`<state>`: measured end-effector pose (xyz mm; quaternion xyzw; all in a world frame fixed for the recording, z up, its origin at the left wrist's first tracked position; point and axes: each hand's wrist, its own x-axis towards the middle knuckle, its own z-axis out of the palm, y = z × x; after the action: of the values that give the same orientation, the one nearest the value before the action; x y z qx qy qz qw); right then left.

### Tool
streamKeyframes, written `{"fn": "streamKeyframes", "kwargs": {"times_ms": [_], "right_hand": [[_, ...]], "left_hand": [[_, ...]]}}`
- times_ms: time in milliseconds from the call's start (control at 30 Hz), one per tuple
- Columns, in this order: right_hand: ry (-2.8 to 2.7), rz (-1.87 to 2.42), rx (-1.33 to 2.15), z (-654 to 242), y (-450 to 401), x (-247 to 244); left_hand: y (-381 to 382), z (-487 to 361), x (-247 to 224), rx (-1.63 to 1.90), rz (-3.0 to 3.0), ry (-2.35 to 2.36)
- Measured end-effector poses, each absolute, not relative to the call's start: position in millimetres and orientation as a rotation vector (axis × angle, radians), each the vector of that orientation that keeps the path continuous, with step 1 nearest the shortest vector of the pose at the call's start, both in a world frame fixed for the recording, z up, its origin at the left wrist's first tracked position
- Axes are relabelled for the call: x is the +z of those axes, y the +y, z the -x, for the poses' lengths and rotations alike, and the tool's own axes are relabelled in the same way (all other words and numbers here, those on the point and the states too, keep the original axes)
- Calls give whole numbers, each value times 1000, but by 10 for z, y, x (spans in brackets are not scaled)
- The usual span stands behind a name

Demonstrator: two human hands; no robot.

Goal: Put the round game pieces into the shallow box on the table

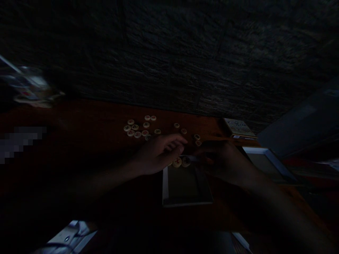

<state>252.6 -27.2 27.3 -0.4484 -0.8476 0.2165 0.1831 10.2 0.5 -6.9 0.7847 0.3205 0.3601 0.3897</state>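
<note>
My left hand (160,153) reaches over the far left edge of a shallow open box (187,203), its fingers loosely curved and the thumb apart from them. Beneath and beside it, round Chinese chess pieces (177,162) sit at the box's far end, one with a red mark. At the box's far right corner is my right hand (222,158), its fingers bent in together in deep shadow. What they hold, if anything, cannot be made out. Several more loose chess pieces (137,134) lie on the wooden table (103,120) beyond my left hand.
A second shallow tray or lid (265,162) lies to the right. Behind it is a flat printed box (239,127). A plastic cup with a straw (34,86) stands blurred at the far left. A dark stone-textured wall (169,56) borders the table's far edge.
</note>
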Motion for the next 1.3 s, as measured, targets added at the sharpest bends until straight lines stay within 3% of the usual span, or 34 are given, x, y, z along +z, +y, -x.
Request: {"fn": "streamKeyframes", "kwargs": {"times_ms": [400, 700, 1300], "right_hand": [[-2062, 1302, 581, -2621, -105, 201], [-1689, 1456, 402, -2735, 180, -36], [-1614, 1491, 321, -2739, 319, -158]], "left_hand": [[166, -23, -20, 1121, -1839, 843], [529, 184, 41, 1408, -1995, 1218], [740, 350, -50, 1403, -1967, 1292]]}}
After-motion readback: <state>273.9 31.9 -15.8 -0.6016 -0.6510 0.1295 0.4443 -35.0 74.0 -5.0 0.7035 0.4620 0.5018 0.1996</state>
